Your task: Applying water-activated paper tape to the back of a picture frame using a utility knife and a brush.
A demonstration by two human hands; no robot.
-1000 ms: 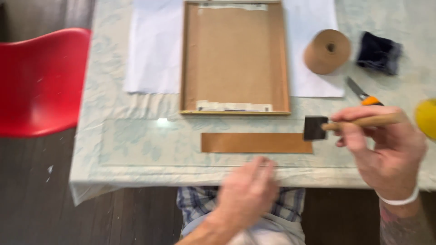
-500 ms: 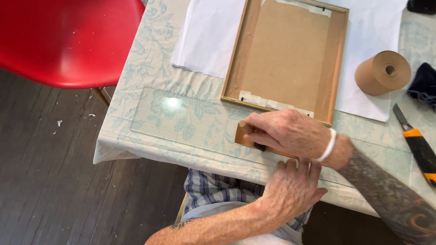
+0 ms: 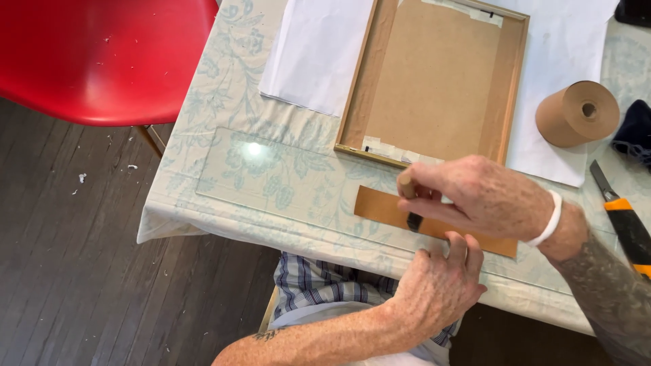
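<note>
Head view: a small wooden-handled brush [image 3: 409, 196] is being gripped by the right hand [image 3: 478, 198], its dark tip touching the brown paper strip [image 3: 380, 206] on the glass sheet [image 3: 271, 176]; most of the brush is being hidden. The strip's near edge is being pressed by the left hand [image 3: 437, 288], fingers flat. The utility knife [image 3: 627, 224] is being cut off at the frame edge.

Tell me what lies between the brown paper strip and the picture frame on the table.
In the head view, the right hand with its small brush crosses that stretch. Elsewhere, only flowered tablecloth under the glass sheet separates the brown strip from the frame.
</note>
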